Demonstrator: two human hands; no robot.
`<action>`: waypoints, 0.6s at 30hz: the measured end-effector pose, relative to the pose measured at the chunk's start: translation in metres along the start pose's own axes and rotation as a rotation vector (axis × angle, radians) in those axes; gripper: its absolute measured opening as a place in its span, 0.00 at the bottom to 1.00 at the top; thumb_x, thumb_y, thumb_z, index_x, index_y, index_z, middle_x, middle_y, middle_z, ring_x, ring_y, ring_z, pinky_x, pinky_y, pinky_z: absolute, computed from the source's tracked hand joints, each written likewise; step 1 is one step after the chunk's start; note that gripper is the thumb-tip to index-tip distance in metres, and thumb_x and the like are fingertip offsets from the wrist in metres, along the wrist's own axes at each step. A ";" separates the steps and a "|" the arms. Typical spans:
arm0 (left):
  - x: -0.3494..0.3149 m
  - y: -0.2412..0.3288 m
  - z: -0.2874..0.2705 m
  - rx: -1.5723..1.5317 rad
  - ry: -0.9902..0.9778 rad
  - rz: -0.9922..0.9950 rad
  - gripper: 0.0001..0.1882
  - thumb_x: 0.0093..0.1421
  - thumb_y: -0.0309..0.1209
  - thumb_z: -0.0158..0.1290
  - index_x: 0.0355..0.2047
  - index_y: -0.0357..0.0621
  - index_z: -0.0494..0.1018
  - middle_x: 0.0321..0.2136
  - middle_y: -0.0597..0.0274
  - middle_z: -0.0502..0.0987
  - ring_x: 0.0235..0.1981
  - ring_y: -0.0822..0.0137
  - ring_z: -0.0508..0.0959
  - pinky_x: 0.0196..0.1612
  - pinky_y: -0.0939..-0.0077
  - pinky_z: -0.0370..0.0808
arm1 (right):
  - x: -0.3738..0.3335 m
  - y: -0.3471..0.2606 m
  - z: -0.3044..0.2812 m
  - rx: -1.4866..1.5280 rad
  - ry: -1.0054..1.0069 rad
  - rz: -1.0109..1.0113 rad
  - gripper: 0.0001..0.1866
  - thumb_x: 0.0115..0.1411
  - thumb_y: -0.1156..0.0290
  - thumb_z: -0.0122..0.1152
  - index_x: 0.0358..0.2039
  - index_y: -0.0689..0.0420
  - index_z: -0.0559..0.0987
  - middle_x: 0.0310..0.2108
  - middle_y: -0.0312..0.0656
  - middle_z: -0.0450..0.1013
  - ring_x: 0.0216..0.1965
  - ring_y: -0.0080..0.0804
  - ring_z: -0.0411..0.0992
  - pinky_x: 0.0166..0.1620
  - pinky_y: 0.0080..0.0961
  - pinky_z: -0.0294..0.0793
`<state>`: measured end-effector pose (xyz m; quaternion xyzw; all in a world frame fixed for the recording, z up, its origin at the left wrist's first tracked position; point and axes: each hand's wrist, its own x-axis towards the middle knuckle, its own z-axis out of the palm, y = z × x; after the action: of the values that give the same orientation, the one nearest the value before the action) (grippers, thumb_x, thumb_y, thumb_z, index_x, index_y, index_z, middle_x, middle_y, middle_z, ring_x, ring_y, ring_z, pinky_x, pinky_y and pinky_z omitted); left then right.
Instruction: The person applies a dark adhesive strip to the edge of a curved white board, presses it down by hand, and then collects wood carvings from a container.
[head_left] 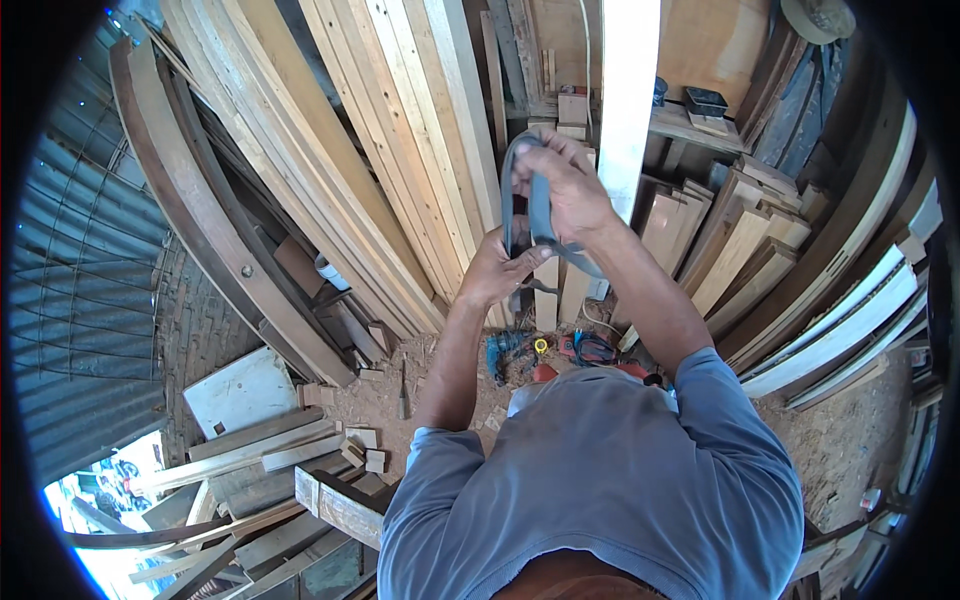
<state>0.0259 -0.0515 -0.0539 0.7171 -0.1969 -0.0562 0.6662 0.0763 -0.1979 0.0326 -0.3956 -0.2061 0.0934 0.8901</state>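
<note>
A dark grey flat strip [541, 208], bent into loops, is held up in front of my chest; its exact kind I cannot make out, and a loose end hangs below. My right hand [582, 198] is closed round its upper part, fingers curled over the bend and slightly blurred. Lower and to the left, my left hand [492, 270] pinches the strip's bottom edge between thumb and fingers. Part of the strip is hidden behind both hands.
Long timber boards [390, 120] lean ahead, with shorter wood pieces [740, 240] stacked at the right. On the sawdust-strewn ground lie a blue power drill [497, 352], a yellow tape measure [541, 346] and a chisel-like tool [404, 390]. Offcuts [250, 450] pile up at left.
</note>
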 end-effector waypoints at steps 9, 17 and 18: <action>-0.033 -0.020 -0.031 -0.077 0.109 -0.061 0.11 0.71 0.32 0.48 0.47 0.39 0.69 0.26 0.67 0.71 0.25 0.76 0.71 0.30 0.80 0.72 | -0.003 -0.070 -0.038 -0.088 0.133 -0.116 0.05 0.65 0.69 0.58 0.32 0.53 0.72 0.21 0.27 0.61 0.16 0.12 0.54 0.19 0.12 0.55; -0.073 -0.018 -0.074 0.265 0.165 -0.158 0.19 0.71 0.34 0.46 0.59 0.42 0.70 0.41 0.57 0.81 0.44 0.66 0.81 0.48 0.73 0.78 | -0.006 -0.101 -0.066 -0.430 0.226 -0.028 0.08 0.64 0.68 0.59 0.29 0.51 0.70 0.18 0.23 0.57 0.16 0.10 0.52 0.17 0.11 0.48; -0.072 -0.010 -0.077 0.319 0.204 -0.119 0.20 0.71 0.34 0.46 0.60 0.43 0.69 0.42 0.56 0.81 0.45 0.66 0.81 0.48 0.73 0.78 | -0.008 -0.102 -0.072 -0.490 0.232 0.007 0.08 0.64 0.68 0.59 0.30 0.51 0.69 0.18 0.23 0.56 0.16 0.09 0.51 0.17 0.11 0.48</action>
<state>-0.0119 0.0467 -0.0688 0.8258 -0.0921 0.0096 0.5564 0.1012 -0.3175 0.0627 -0.6079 -0.1179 -0.0022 0.7852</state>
